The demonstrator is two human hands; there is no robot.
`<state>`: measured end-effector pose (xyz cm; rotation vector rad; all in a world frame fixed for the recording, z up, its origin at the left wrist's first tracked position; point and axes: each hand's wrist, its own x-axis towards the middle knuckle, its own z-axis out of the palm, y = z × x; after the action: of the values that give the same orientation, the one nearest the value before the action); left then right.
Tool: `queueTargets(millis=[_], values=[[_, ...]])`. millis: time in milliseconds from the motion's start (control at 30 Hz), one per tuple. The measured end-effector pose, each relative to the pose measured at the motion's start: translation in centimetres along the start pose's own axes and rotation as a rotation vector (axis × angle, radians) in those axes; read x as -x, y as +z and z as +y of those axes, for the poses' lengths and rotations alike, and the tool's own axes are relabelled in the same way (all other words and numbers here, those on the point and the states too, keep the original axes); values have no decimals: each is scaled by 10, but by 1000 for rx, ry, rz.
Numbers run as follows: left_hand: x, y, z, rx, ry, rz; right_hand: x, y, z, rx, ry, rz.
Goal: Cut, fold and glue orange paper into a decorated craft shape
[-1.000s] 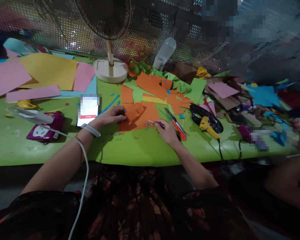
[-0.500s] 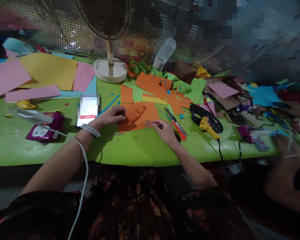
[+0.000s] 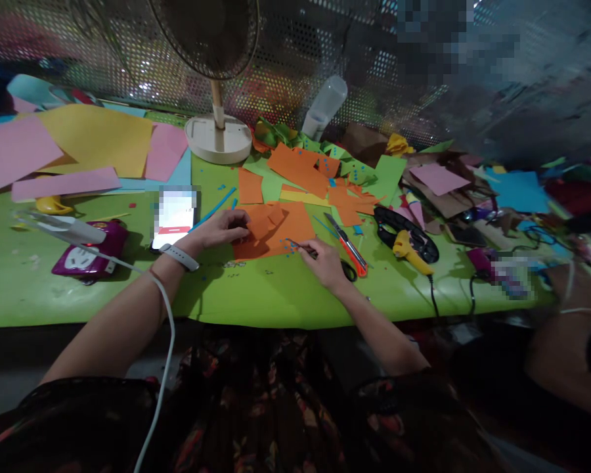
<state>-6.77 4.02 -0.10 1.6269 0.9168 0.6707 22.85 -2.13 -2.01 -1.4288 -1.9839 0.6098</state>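
Observation:
My left hand (image 3: 224,228) rests at the left edge of an orange paper sheet (image 3: 295,223), fingers bent and thumb apart, nothing gripped. A smaller folded orange piece lies on that sheet beside the fingertips. My right hand (image 3: 325,263) pinches thin dark tweezers (image 3: 295,244), their tips pointing left over the sheet's lower right part. Tiny blue paper dots (image 3: 286,248) are scattered around those tips; whether one is caught between them is too small to tell. Just right of this hand lie a black loop (image 3: 349,270), partly hidden, and an orange utility knife (image 3: 353,253).
A phone (image 3: 175,217) and a purple power strip (image 3: 91,249) with a white cable stand left. Behind are a fan (image 3: 218,141), paper scraps (image 3: 300,167) and a bottle (image 3: 325,105). A yellow glue gun (image 3: 411,253) lies right, near another person's arm (image 3: 566,335).
My right hand has shifted slightly, and the tweezers' tips sit a little farther left. My left hand stays in place. The other person's hand at the right has drawn back out of sight.

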Motion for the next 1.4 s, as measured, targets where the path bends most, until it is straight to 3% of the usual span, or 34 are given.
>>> queueTargets(millis=[200,400,533,667,900,1400], values=[[-1,-1,-1,-12,-14,-7,-1,-1,-2,-32,12,6],[0,1,0,83,-7,10,-3,-6,-6,-270,136,10],[1,4,2,173,-46,14,-11,-6,-20,-466,216,-52],[0,5,4,109,7,23,-24,5,-39,-561,203,-83],[0,5,4,21,37,16,-39,22,-59,-599,179,-106],[2,5,7,-23,32,2,-43,25,-54,-566,188,-126]])
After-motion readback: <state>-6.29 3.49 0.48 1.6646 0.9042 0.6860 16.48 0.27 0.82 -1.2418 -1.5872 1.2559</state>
